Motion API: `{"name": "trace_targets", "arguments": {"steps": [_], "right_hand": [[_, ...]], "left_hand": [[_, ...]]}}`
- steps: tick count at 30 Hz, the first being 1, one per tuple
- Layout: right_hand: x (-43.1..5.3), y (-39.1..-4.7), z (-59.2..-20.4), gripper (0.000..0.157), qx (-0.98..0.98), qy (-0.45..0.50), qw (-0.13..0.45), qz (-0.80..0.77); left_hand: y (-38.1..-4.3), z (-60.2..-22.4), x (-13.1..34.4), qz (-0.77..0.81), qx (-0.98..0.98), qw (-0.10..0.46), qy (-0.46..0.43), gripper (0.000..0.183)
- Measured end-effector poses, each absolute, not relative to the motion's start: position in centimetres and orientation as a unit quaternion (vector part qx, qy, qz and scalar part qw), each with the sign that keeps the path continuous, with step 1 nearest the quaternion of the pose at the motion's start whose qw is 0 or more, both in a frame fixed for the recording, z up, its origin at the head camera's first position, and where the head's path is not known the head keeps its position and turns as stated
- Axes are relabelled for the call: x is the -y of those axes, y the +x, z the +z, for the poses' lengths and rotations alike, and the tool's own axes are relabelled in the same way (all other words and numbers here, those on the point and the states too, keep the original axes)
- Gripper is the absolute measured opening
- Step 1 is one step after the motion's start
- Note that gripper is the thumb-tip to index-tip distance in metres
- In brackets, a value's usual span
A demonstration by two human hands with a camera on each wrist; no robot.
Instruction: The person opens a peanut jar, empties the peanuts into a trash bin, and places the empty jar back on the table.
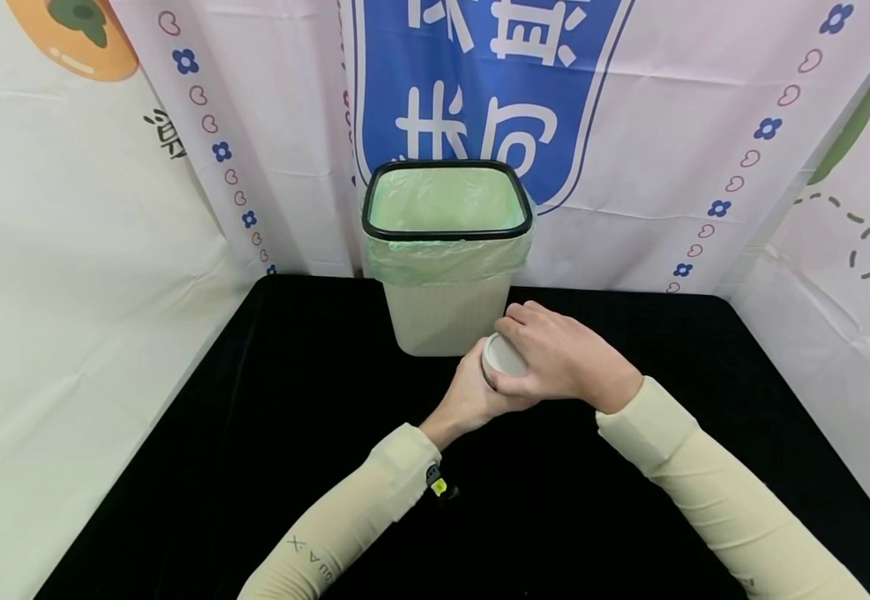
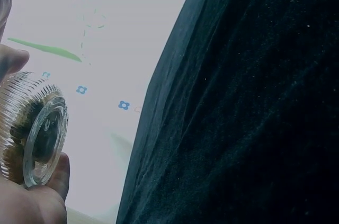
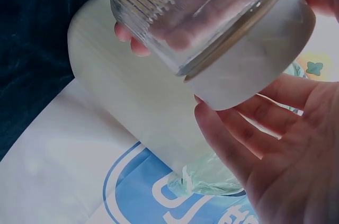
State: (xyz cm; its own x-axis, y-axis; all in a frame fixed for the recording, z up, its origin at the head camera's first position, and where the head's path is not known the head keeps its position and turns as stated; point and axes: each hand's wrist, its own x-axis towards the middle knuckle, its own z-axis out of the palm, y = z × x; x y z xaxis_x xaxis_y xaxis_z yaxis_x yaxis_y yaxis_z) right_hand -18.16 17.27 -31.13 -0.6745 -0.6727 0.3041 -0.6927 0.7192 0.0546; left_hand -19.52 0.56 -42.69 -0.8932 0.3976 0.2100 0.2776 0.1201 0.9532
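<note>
My left hand [image 1: 472, 393] grips a clear ribbed glass jar [image 2: 45, 136], its fingers wrapped round the body. Something dark and brownish shows inside near the jar's base. A white round lid [image 3: 254, 57] sits on the jar's mouth, and my right hand [image 1: 566, 357] grips it by the edge with fingers and thumb spread round it. In the head view the lid faces up toward me, and the hands hide most of the glass. Both hands are in front of the bin, above the black cloth.
A pale bin [image 1: 442, 321] with a black rim and a green liner bag [image 1: 446, 258] stands at the back of the black-covered table [image 1: 292, 433]. Printed white curtains [image 1: 285, 125] hang behind it and along both sides.
</note>
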Motion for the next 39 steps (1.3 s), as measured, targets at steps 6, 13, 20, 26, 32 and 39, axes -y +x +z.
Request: {"name": "trace_targets", "arguments": {"steps": [6,13,20,26,32,39], "right_hand": [[-17.3,-18.1,-31.1,0.047,0.918,0.367,0.147,0.033],[-17.2,-18.2,-30.9,0.059,0.931,0.332,0.147,0.029],[-17.3,-18.1,-30.6,0.07,0.949,0.284,0.137,0.013],[-17.1,-18.0,-30.9,0.064,0.946,0.27,0.178,0.009],[-16.6,-17.7,-31.5,0.066,0.947,0.25,0.2,0.016],[-16.2,-17.6,-31.8,0.07,0.949,0.24,0.203,0.014]], "left_hand": [[-19.4,-42.6,-0.5,0.628,-0.741,0.056,0.232,0.086],[-19.5,-42.6,-0.5,0.63,-0.74,0.059,0.227,0.083],[-19.6,-42.6,-0.5,0.637,-0.736,0.057,0.223,0.078],[-19.7,-42.6,-0.2,0.64,-0.733,0.065,0.219,0.078],[-19.8,-42.6,-0.3,0.64,-0.734,0.062,0.22,0.078],[-19.7,-42.6,-0.5,0.647,-0.728,0.065,0.22,0.079]]}}
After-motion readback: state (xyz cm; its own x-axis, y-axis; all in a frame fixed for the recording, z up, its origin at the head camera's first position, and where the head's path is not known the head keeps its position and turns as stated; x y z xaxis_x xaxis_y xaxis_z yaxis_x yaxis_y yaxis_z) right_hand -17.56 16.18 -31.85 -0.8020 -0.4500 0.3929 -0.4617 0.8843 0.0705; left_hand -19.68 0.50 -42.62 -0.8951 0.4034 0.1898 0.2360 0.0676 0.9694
